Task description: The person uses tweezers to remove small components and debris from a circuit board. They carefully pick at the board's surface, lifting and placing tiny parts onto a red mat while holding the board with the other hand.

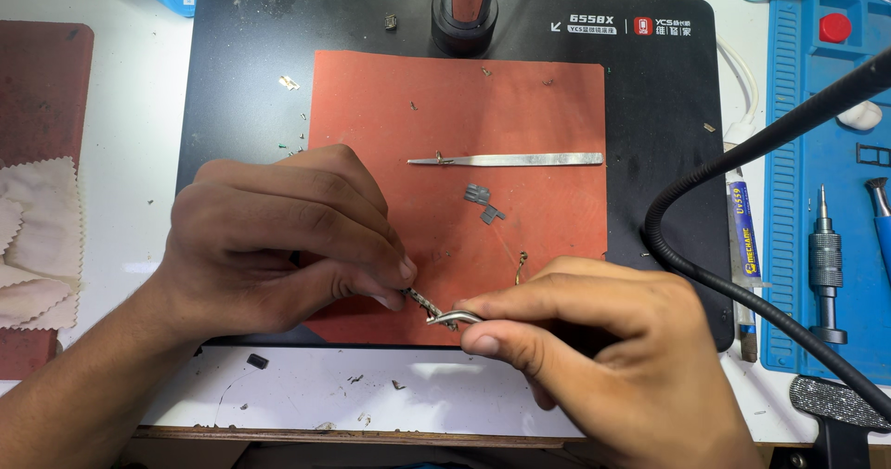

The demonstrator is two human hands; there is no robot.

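Observation:
My left hand (278, 246) pinches a small dark part (419, 298) between thumb and forefinger, low on the orange mat (538, 107). My right hand (594, 339) grips curved metal tweezers (453, 317), whose tips meet that part. A straight flat metal tool (506, 160) lies across the mat above both hands. A small grey component (483, 200) rests just below it. A thin bent wire piece (521, 267) lies beside my right hand.
The black work pad (232, 79) carries scattered tiny screws and scraps, plus a microscope post (465, 5) at the back. A black flexible hose (742, 163) arcs on the right. A blue tool tray (789, 274) holds a precision screwdriver (825, 265). Beige cloths (37, 246) lie at the left.

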